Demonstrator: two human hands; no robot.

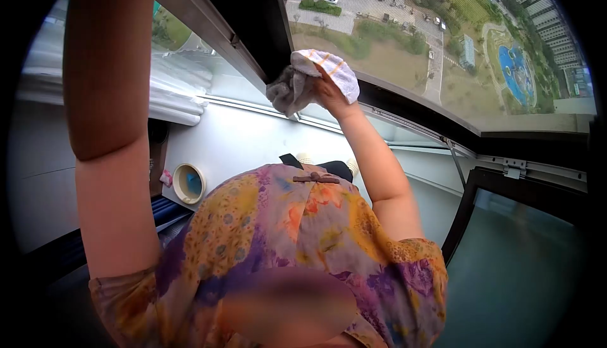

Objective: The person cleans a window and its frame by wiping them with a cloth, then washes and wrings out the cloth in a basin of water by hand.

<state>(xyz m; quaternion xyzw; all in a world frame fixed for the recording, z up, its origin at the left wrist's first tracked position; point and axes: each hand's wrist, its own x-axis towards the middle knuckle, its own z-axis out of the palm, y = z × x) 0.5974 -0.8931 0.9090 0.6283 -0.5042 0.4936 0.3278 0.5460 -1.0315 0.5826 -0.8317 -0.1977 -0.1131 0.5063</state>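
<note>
My right hand (330,92) is closed on a white cloth with orange stripes (335,70). A bunched grey cloth (289,91) hangs at its left side, against the white one; whether the fingers grip it too is hidden. Both cloths are in front of the dark window frame (269,38), at its lower corner; I cannot tell if they touch it. My left arm reaches up along the left side, and its hand lies beyond the top edge of the view.
A screened window pane (386,51) looks down on a street far below. An opened dark-framed sash (518,266) stands at right. A cream bucket (189,183) with something blue inside sits on the floor (246,134) at left. White curtains (171,89) hang nearby.
</note>
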